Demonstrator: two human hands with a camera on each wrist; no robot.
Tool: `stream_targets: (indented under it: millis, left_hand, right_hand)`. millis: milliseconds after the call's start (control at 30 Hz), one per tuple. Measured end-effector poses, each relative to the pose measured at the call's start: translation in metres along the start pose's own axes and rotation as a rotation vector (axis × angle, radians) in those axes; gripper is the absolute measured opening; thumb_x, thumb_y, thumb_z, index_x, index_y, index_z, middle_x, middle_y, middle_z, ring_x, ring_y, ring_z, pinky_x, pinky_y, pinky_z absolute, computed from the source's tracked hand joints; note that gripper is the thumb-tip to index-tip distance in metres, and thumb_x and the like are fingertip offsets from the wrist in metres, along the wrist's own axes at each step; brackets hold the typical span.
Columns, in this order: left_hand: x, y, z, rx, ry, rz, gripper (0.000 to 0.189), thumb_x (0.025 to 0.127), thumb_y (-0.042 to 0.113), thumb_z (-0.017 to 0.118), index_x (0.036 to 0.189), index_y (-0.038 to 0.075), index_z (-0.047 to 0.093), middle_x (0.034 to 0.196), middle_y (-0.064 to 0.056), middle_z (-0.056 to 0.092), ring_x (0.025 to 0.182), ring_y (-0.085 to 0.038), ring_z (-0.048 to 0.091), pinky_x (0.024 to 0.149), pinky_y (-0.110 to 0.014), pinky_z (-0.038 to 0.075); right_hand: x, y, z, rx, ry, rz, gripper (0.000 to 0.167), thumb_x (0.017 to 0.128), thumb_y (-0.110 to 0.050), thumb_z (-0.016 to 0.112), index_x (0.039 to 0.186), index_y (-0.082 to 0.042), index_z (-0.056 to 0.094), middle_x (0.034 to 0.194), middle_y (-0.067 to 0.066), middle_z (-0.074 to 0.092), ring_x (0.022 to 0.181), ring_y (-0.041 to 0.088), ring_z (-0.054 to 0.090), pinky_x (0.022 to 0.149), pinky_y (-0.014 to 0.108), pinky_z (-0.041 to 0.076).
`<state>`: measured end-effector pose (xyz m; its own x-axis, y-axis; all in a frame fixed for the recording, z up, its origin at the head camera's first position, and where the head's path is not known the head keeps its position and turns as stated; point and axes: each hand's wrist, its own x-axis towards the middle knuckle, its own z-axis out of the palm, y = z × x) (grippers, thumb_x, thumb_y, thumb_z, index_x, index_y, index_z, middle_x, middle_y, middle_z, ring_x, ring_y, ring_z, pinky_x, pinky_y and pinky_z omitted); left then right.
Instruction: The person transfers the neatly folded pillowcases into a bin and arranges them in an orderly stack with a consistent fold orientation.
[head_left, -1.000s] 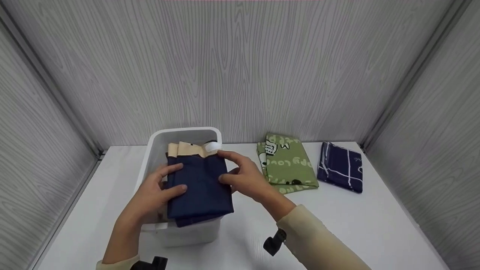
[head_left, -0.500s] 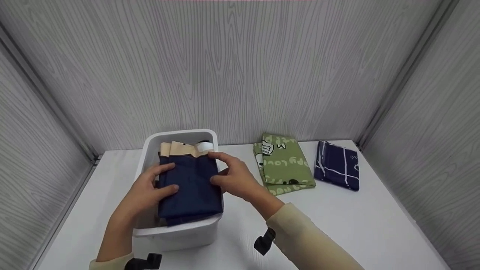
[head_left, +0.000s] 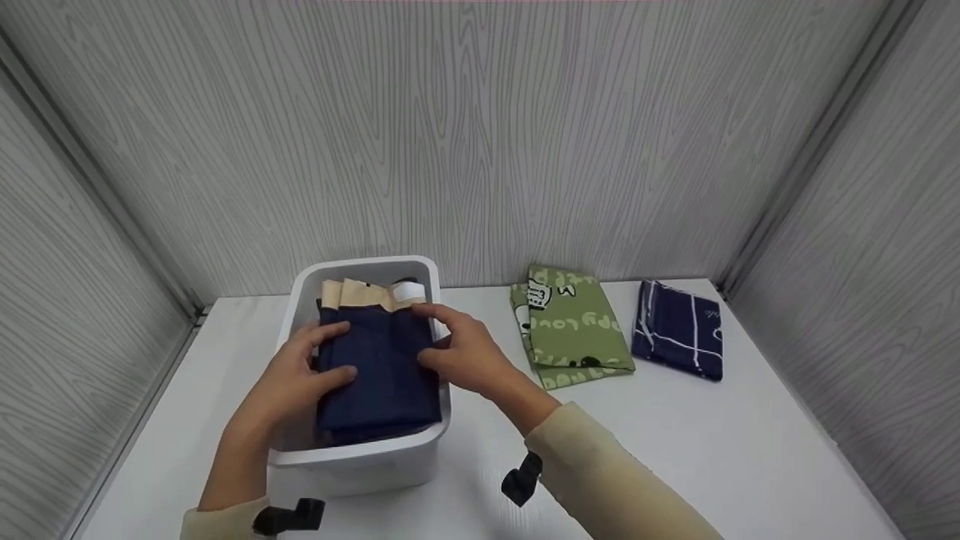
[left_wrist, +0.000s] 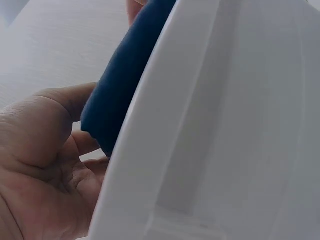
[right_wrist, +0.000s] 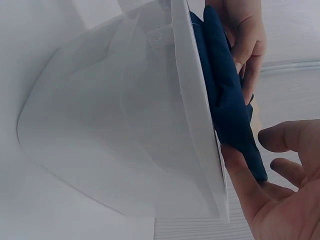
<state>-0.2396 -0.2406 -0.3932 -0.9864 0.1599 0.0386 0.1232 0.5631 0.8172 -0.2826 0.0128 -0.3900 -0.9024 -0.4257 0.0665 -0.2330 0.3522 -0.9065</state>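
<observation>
A folded navy cloth with a cream band at its far end lies within the mouth of a white plastic bin. My left hand grips its left edge, thumb and index finger on top. My right hand holds the right edge, index finger near the cream band. In the left wrist view the cloth shows close along the bin's rim, with my left hand around its edge. The right wrist view has the cloth just above the rim, with fingers of my right hand under it.
To the right on the white table lie a folded green printed cloth and a smaller folded navy cloth with white lines. Grey wood-grain panels stand behind and at both sides.
Both hands have lowered the navy cloth and shifted it slightly left. Its near end, earlier hanging over the bin's front rim, now sits inside the rim.
</observation>
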Motion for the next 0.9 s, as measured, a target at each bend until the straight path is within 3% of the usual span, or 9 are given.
stream_targets:
  millis: [233, 367, 667, 900]
  left_hand:
    - [0.003, -0.005, -0.001, 0.007, 0.001, 0.021, 0.068, 0.09, 0.015, 0.072, 0.15, 0.002, 0.041, 0.158, -0.027, 0.025, 0.142, -0.046, 0.031, 0.113, -0.063, 0.028]
    - [0.006, -0.007, -0.001, 0.019, 0.005, 0.025, 0.068, 0.089, 0.015, 0.072, 0.149, 0.002, 0.042, 0.156, -0.026, 0.03, 0.143, -0.046, 0.029, 0.114, -0.063, 0.025]
    - [0.007, -0.004, -0.002, 0.029, -0.004, -0.023, 0.067, 0.09, 0.014, 0.07, 0.15, 0.004, 0.041, 0.157, -0.024, 0.029, 0.146, -0.045, 0.024, 0.116, -0.062, 0.021]
    - [0.007, -0.006, -0.003, 0.043, 0.006, -0.005, 0.066, 0.088, 0.011, 0.071, 0.148, 0.002, 0.043, 0.154, -0.025, 0.033, 0.144, -0.045, 0.027, 0.116, -0.062, 0.022]
  right_hand:
    - [0.003, 0.0, 0.004, 0.003, -0.006, 0.01, 0.065, 0.083, -0.004, 0.064, 0.145, -0.02, 0.052, 0.131, 0.01, 0.062, 0.087, 0.015, 0.069, 0.069, 0.034, 0.058]
    - [0.004, 0.001, 0.006, 0.006, -0.004, 0.03, 0.066, 0.083, -0.004, 0.065, 0.145, -0.022, 0.052, 0.129, 0.01, 0.063, 0.087, 0.015, 0.069, 0.066, 0.033, 0.058]
    - [0.007, 0.001, 0.007, 0.018, -0.004, 0.04, 0.068, 0.082, -0.002, 0.066, 0.145, -0.023, 0.052, 0.128, 0.011, 0.063, 0.087, 0.017, 0.069, 0.063, 0.033, 0.059]
    - [0.011, 0.0, 0.01, -0.024, -0.017, 0.05, 0.073, 0.079, 0.001, 0.067, 0.146, -0.023, 0.051, 0.133, 0.011, 0.06, 0.09, 0.017, 0.068, 0.065, 0.033, 0.058]
